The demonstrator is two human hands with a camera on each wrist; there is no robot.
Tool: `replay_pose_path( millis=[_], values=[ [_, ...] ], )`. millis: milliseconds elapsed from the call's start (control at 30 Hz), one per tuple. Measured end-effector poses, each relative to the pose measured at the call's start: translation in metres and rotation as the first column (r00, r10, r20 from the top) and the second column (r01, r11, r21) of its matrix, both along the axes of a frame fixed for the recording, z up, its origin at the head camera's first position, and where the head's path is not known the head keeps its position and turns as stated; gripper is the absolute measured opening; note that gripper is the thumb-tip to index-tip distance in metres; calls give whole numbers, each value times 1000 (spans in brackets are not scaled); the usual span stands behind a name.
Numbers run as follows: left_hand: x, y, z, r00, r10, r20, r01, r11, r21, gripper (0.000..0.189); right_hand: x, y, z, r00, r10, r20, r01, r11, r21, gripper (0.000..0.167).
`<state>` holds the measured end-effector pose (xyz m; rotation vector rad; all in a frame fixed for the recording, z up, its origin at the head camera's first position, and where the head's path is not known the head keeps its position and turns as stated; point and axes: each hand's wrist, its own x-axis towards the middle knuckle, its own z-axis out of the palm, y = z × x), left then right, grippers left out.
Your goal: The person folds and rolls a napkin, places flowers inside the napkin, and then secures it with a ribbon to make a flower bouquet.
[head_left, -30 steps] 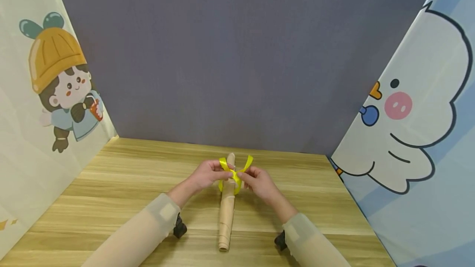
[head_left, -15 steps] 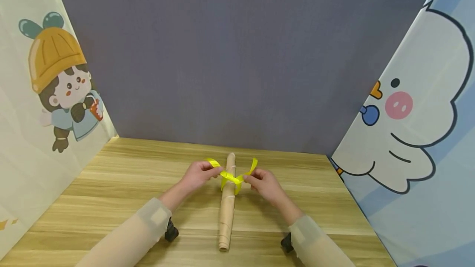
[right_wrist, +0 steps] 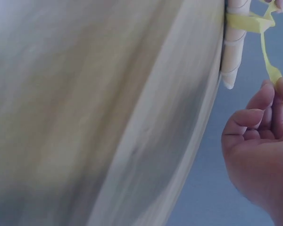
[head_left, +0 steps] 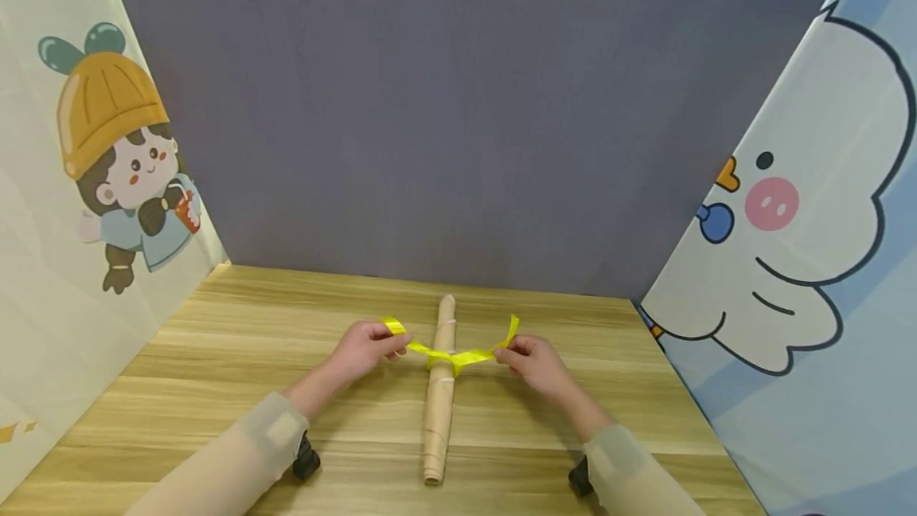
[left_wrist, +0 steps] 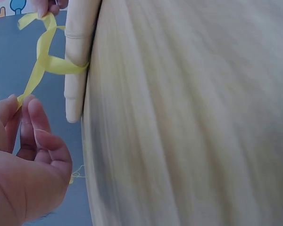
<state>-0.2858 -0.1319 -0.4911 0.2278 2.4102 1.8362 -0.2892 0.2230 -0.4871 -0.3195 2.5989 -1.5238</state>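
Note:
A roll of brown paper (head_left: 438,412) lies lengthwise on the table, its near end showing a spiral edge. Around its upper half passes a yellow ribbon (head_left: 473,357), crossed over itself on top of the roll. My left hand (head_left: 361,349) pinches one end of the ribbon between thumb and forefinger, left of the roll. On the other side, my right hand (head_left: 537,365) pinches the opposite end, whose tip sticks up past the fingers. In the left wrist view the ribbon (left_wrist: 45,47) loops about the roll (left_wrist: 78,52) and stretches between both hands.
The wood-grain table (head_left: 344,452) extends on both sides of the roll. A grey panel (head_left: 430,118) stands behind it, with printed cartoon panels at left and right. Thin whitish bands (head_left: 446,380) also circle the roll. A dark wrist device (head_left: 306,456) sits under the left sleeve.
Both hands have moved apart, left hand to the left and right hand to the right, each pulling its ribbon end. The loop has drawn down closer around the roll, which stays in place.

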Motion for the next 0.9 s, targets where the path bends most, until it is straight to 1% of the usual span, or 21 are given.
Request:
replay_pose_path(
  millis=[167, 233, 400, 500, 700, 800, 900],
  values=[
    [4, -8, -4, 999, -6, 46, 5, 1000, 27, 35, 2, 11, -3, 1000, 12, -3, -12, 999, 42, 30],
    [6, -11, -5, 999, 4, 45, -5, 1000, 22, 35, 3, 14, -3, 1000, 6, 4, -6, 998, 55, 31],
    [10, -18, -4, 998, 35, 51, -37, 999, 21, 36, 5, 20, -3, 999, -34, 21, 32, 997, 67, 30],
    [13, -23, -3, 996, 48, 75, -50, 998, 28, 35, 5, 23, -3, 997, -60, 40, 57, 996, 64, 29],
    [18, -31, -4, 994, 59, 89, -57, 998, -19, 34, 6, 28, -3, 996, -73, 56, 67, 993, 97, 29],
    [19, -34, -4, 992, 75, 98, -72, 997, -28, 32, 7, 29, -3, 994, -78, 72, 70, 993, 100, 29],
    [20, -35, -5, 990, 79, 113, -76, 997, -27, 29, 8, 29, -3, 992, -94, 88, 85, 991, 106, 27]
  ],
)
